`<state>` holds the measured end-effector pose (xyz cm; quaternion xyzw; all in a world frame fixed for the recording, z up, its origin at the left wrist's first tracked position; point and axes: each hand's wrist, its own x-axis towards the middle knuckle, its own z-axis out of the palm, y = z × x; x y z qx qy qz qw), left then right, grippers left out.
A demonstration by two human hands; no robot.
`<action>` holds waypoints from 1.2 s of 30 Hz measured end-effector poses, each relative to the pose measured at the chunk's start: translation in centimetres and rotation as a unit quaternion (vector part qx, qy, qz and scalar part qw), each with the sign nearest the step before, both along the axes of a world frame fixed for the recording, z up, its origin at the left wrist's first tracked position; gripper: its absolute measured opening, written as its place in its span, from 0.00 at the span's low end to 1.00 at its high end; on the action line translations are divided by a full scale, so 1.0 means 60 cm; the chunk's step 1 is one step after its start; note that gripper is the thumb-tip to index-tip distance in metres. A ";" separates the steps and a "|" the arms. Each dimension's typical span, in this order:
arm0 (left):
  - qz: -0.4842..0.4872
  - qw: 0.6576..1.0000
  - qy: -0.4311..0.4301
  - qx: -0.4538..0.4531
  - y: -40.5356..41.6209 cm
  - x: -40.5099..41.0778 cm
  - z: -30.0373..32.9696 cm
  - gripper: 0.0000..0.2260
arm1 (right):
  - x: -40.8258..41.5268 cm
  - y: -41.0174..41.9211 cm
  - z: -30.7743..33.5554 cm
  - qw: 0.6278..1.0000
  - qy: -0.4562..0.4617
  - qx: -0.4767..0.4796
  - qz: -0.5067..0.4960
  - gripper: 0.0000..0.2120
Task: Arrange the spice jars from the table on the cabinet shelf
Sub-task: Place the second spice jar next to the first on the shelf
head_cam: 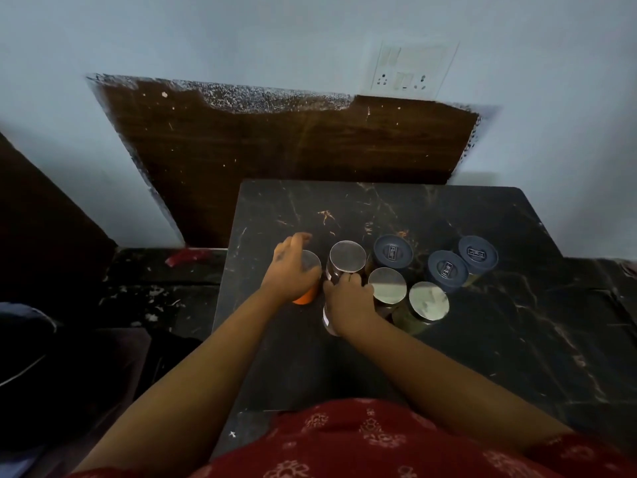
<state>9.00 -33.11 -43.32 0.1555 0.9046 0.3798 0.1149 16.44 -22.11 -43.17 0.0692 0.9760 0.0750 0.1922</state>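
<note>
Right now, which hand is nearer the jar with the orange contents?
Left. The left hand wraps around the orange jar from above, while the right hand grips the neighbouring silver-lidded jar just to its right.

Four silver-lidded jars (348,256), three dark-lidded jars (393,251), two hands (293,274), one table (517,339)

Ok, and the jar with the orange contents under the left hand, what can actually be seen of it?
The orange jar stands upright on the dark marble-look table, leftmost of the group. It looks like clear glass or plastic with a flat, shiny silver lid, and orange contents show at the lower side. The left hand lies over its top and left side, fingers curled round it, hiding most of the body. A similar silver-lidded jar stands just to its right; whether they touch is unclear.
</note>
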 end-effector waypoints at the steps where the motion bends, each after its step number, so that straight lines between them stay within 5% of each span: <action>1: -0.002 1.000 0.002 0.005 -0.001 -0.002 -0.001 0.28 | 0.000 0.005 0.001 1.000 0.001 -0.002 0.006 0.23; 5: -0.008 0.999 -0.001 0.041 0.000 -0.005 0.007 0.26 | -0.016 0.020 0.050 0.990 -0.054 -0.124 -0.044 0.31; 9: -0.040 0.978 -0.063 0.192 0.009 0.013 0.049 0.17 | -0.036 0.030 0.131 0.968 -0.026 -0.238 -0.073 0.34; 12: -0.054 0.971 -0.079 0.220 0.005 0.013 0.063 0.30 | -0.055 0.050 0.191 0.953 0.032 -0.283 -0.102 0.33; 15: -0.099 0.981 0.034 0.161 -0.003 0.011 0.077 0.44 | -0.069 0.074 0.226 0.935 0.084 -0.314 -0.144 0.31; 19: -0.122 0.979 0.088 0.134 0.010 0.016 0.109 0.42 | -0.070 0.095 0.237 0.925 0.091 -0.316 -0.189 0.35; 21: -0.078 0.982 0.023 0.169 0.018 0.018 0.119 0.38 | -0.071 0.099 0.236 0.927 0.100 -0.314 -0.178 0.39; 23: -0.034 0.942 -0.169 0.289 0.022 0.021 0.138 0.34 | -0.074 0.100 0.233 0.908 0.131 -0.363 -0.161 0.41; 26: -0.081 0.801 -0.378 0.458 0.020 0.022 0.153 0.34 | -0.074 0.101 0.227 0.781 0.155 -0.580 -0.171 0.34; 29: -0.108 0.749 -0.407 0.511 0.026 0.023 0.161 0.30 | -0.069 0.097 0.221 0.598 0.117 -0.767 -0.202 0.22; 32: -0.038 0.833 -0.319 0.451 0.051 0.035 0.171 0.23 | -0.075 0.092 0.205 0.548 0.177 -0.766 -0.285 0.22; 34: 0.057 0.918 -0.188 0.346 0.072 0.043 0.168 0.21 | -0.079 0.083 0.199 0.595 0.245 -0.695 -0.321 0.27; 36: 0.090 0.964 -0.064 0.241 0.086 0.048 0.158 0.21 | -0.075 0.072 0.200 0.676 0.321 -0.587 -0.308 0.28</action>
